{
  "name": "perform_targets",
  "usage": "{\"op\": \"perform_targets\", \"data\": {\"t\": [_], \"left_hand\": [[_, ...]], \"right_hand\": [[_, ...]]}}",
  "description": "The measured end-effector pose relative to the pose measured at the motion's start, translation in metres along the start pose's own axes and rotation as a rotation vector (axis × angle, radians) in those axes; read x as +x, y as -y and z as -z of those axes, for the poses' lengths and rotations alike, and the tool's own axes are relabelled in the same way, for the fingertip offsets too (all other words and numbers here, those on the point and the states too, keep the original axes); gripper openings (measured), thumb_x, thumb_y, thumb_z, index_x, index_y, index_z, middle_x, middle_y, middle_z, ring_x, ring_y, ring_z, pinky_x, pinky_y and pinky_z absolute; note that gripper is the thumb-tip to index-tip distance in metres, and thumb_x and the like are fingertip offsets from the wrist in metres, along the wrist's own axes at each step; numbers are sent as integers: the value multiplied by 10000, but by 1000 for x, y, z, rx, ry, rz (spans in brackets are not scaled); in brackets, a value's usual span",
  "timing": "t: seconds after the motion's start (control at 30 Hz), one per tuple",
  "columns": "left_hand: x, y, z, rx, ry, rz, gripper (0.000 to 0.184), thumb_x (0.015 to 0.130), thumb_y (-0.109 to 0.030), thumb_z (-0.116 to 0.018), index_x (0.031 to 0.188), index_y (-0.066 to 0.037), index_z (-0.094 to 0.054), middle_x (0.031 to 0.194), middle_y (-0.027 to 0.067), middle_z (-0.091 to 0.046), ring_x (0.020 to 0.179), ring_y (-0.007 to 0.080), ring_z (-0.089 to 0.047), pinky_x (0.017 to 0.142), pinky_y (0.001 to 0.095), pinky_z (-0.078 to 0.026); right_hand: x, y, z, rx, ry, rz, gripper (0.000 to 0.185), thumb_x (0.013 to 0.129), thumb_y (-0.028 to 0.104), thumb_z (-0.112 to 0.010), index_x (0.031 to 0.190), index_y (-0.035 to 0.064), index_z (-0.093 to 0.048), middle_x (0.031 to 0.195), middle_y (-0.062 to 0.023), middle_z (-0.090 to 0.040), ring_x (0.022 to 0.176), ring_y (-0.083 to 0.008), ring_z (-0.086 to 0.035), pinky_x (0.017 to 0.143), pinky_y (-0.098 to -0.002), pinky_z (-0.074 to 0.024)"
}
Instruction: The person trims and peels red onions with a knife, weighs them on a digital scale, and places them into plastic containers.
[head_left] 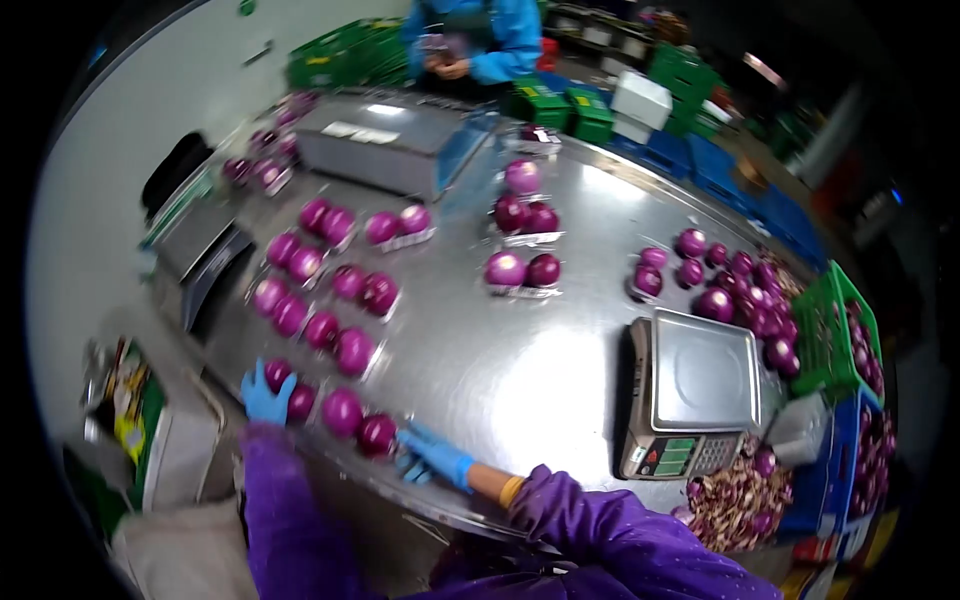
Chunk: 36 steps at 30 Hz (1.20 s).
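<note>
My left hand [266, 396], in a blue glove, has its thumb and fingers spread around one end of a pack of red onions [300, 401] near the left front edge. My right hand [436, 456], also gloved in blue, lies on the table's front edge with fingers stretched out. Its fingertips are beside the right onion [377, 435] of another two-onion pack. Further packs of two onions stand in rows behind, among them a pack [352, 352] just behind my hands and one [544, 269] mid-table.
A scale [705, 372] stands on the steel table [540, 375] at right, beside loose onions [750, 300] and peelings [740, 500]. Green crate [825, 330] and blue crate [840, 470] are far right. A metal machine [375, 145] stands behind. A co-worker [480, 45] in blue is beyond.
</note>
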<state>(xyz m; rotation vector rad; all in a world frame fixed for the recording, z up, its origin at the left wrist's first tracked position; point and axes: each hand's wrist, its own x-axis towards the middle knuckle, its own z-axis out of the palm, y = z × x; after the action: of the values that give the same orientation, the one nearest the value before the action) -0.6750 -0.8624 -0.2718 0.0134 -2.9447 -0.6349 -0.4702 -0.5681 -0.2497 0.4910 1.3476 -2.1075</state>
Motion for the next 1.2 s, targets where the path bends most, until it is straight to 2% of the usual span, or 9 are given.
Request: {"op": "perform_targets", "data": {"t": [0.17, 0.33, 0.47, 0.57, 0.67, 0.87, 0.97, 1.07, 1.2], "left_hand": [[-32, -20, -4, 25, -48, -52, 816, 780, -494, -684, 1437, -133, -364, 1280, 261, -435, 1161, 426, -441, 994, 494, -367], [-101, -96, -13, 45, -111, -93, 808, 805, -455, -659, 1461, -136, -311, 1283, 224, -441, 1173, 393, -440, 966, 493, -365], [-139, -144, -39, 113, -49, -18, 990, 735, -551, -686, 1507, -187, -184, 1471, 219, -259, 1362, 372, -270, 1053, 565, -251], [-167, -188, -43, 122, 125, -32, 1035, 688, -581, -716, 1505, -234, -186, 1540, 212, -95, 1415, 393, -140, 1085, 617, -175], [-179, -210, -73, 119, 96, -153, 1009, 692, -593, -706, 1499, -246, -210, 1550, 215, -31, 1432, 395, -59, 1085, 629, -152], [-152, -277, -100, 22, 201, -278, 888, 728, -553, -693, 1469, -273, -292, 1553, 196, -66, 1441, 362, -66, 1065, 637, -154], [-121, -307, -122, 31, 241, -340, 867, 730, -565, -686, 1462, -303, -301, 1563, 150, -76, 1447, 328, -73, 1052, 652, -159], [-81, -331, -150, 94, 228, -375, 824, 759, -595, -649, 1456, -324, -303, 1563, 147, -76, 1450, 325, -66, 1042, 666, -173], [-41, -354, -158, 90, 273, -321, 796, 787, -625, -607, 1457, -345, -283, 1569, 127, -65, 1452, 325, -50, 1031, 704, -153]], "right_hand": [[0, -19, 4, 29, -34, -49, 902, 885, 540, -570, 1516, 174, -40, 891, -99, -631, 670, -169, -648, 576, -282, -548], [-59, -42, 32, 97, -205, -33, 890, 893, 516, -573, 1516, 167, -42, 1152, -174, -562, 801, -184, -651, 647, -284, -557], [-104, -61, 54, 258, -360, 29, 870, 901, 445, -600, 1517, 169, -50, 1302, -199, -474, 857, -209, -649, 694, -297, -557], [-124, -65, 59, 396, -468, 87, 847, 905, 384, -614, 1515, 159, -71, 1235, -191, -532, 881, -226, -655, 702, -315, -560], [-128, -80, 74, 509, -518, 129, 817, 911, 361, -611, 1510, 135, -104, 1138, -182, -592, 848, -231, -669, 684, -329, -563], [-119, -83, 89, 655, -652, 222, 664, 901, 376, -619, 1411, 58, -337, 887, -115, -648, 621, -163, -635, 554, -262, -539], [-104, -64, 103, 629, -697, 259, 618, 896, 414, -612, 1363, 69, -400, 911, -105, -638, 617, -151, -612, 563, -255, -531], [-99, -26, 120, 581, -709, 268, 677, 859, 530, -603, 1341, 91, -420, 1082, -105, -587, 756, -152, -589, 624, -270, -521], [-81, -16, 148, 689, -702, 430, 859, 882, 490, -595, 1506, 127, -129, 1368, -158, -429, 1014, -240, -571, 866, -351, -484]]}}
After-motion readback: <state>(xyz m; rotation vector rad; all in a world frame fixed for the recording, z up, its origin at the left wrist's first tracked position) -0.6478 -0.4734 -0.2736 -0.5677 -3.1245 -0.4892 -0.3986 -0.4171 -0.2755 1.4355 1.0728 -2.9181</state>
